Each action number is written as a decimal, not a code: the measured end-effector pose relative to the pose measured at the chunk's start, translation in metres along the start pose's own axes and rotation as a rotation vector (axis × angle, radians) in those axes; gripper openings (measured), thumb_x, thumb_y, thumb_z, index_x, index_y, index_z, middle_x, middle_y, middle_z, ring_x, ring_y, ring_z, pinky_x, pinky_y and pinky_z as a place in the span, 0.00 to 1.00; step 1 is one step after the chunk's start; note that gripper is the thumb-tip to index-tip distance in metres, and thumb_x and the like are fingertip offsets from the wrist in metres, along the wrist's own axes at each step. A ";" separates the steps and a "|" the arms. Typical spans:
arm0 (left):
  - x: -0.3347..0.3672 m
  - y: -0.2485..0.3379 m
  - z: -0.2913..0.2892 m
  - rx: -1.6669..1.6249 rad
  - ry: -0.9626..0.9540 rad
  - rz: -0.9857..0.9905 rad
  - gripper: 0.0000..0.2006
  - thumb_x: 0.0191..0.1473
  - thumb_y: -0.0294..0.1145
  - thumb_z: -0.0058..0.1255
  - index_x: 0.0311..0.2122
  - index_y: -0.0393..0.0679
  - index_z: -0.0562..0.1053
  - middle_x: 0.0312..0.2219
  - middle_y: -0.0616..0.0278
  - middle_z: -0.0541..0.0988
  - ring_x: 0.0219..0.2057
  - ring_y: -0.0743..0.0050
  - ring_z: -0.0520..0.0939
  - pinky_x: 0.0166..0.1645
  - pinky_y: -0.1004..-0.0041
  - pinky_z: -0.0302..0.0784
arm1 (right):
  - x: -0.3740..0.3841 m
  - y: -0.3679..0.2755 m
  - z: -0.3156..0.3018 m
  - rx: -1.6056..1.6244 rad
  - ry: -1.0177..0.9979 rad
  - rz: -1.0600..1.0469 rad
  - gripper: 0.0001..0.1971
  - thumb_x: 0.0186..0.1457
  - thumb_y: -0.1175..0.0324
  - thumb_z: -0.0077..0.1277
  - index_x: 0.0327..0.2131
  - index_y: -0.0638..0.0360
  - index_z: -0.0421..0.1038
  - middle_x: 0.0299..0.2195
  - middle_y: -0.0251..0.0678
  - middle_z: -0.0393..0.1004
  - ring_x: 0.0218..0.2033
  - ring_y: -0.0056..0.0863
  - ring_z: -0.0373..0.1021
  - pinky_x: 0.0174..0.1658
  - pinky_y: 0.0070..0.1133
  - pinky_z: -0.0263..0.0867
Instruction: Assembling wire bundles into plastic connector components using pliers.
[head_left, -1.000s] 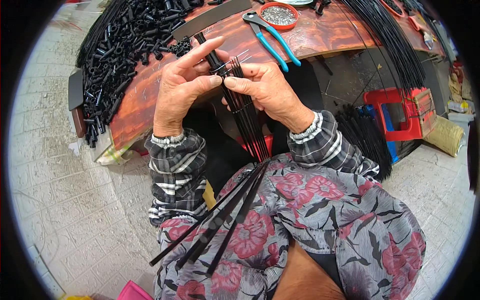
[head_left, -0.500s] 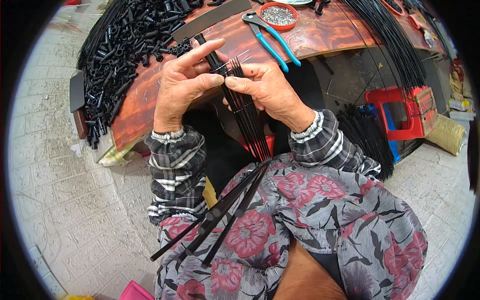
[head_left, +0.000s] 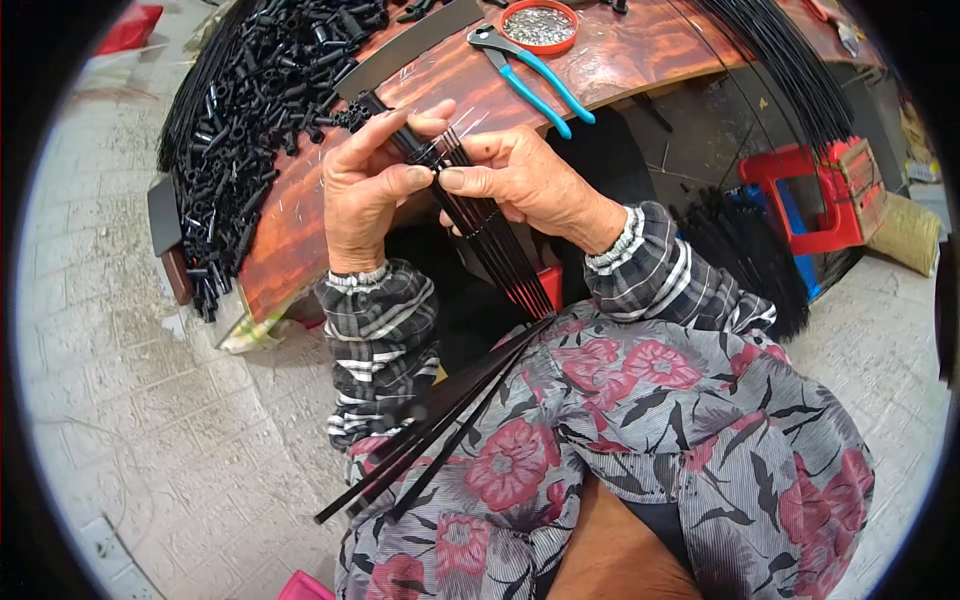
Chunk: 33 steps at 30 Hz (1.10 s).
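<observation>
Between my hands is a partly joined umbrella frame. My left hand [head_left: 358, 195] is closed around its black tubular plastic runner [head_left: 407, 142], with the thumb pressed at the collar. Long thin black umbrella ribs [head_left: 500, 248] run from the collar down to my lap, where their far ends spread over the flowered apron [head_left: 510, 465]. My right hand [head_left: 545, 185] pinches the ribs just beside the runner, its thumb tip close to the left thumb. Thin pale wire ends [head_left: 472, 122] stick up past the rib tips. The fingertips behind the ribs are hidden.
On the wooden table [head_left: 290, 225] lie a heap of black plastic runners [head_left: 235, 150], a flat grey blade-like strip [head_left: 410, 48], blue-handled pliers [head_left: 548, 88] and a red dish [head_left: 573, 40] of small metal pieces. Rib bundles [head_left: 785, 75] overhang a red stool [head_left: 845, 232] at right.
The view has shifted slightly. My left index finger has curled in closer to the runner, and the runner tilts more to the left. Both hands keep hold of the same parts.
</observation>
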<state>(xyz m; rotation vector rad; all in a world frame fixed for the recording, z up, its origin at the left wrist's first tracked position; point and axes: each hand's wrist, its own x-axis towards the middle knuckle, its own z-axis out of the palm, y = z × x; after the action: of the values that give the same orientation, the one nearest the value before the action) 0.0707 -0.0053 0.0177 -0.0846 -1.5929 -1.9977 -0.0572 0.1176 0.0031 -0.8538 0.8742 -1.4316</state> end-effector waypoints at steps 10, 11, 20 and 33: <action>0.002 -0.012 0.000 -0.026 -0.071 0.172 0.28 0.31 0.19 0.53 0.44 0.56 0.70 0.39 0.45 0.72 0.52 0.41 0.59 0.56 0.51 0.51 | -0.001 0.002 0.003 0.020 -0.071 -0.149 0.13 0.49 0.63 0.49 0.34 0.63 0.68 0.20 0.32 0.72 0.13 0.08 0.62 0.11 0.06 0.46; 0.002 -0.015 -0.001 -0.043 -0.078 0.211 0.28 0.32 0.20 0.54 0.44 0.57 0.70 0.38 0.45 0.72 0.52 0.39 0.59 0.56 0.50 0.50 | -0.001 0.001 0.001 0.026 -0.067 -0.150 0.13 0.49 0.63 0.49 0.34 0.63 0.68 0.20 0.32 0.72 0.13 0.08 0.62 0.11 0.06 0.46; 0.003 -0.027 0.010 -0.160 -0.114 0.254 0.26 0.38 0.23 0.51 0.45 0.62 0.68 0.39 0.45 0.71 0.53 0.37 0.57 0.56 0.46 0.48 | 0.007 0.008 -0.008 0.187 -0.271 -0.037 0.16 0.49 0.63 0.49 0.39 0.64 0.64 0.20 0.35 0.72 0.16 0.14 0.67 0.12 0.05 0.50; -0.042 0.046 0.043 0.062 0.157 0.173 0.45 0.39 0.62 0.47 0.57 0.44 0.47 0.46 0.39 0.64 0.51 0.42 0.62 0.54 0.49 0.54 | 0.001 -0.011 0.000 0.270 -0.139 -0.127 0.12 0.50 0.66 0.48 0.34 0.65 0.66 0.22 0.37 0.72 0.19 0.18 0.68 0.19 0.11 0.61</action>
<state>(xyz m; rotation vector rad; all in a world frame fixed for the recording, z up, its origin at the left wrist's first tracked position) 0.1144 0.0445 0.0534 -0.0384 -1.4936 -1.7771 -0.0621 0.1169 0.0129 -0.8025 0.5156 -1.5391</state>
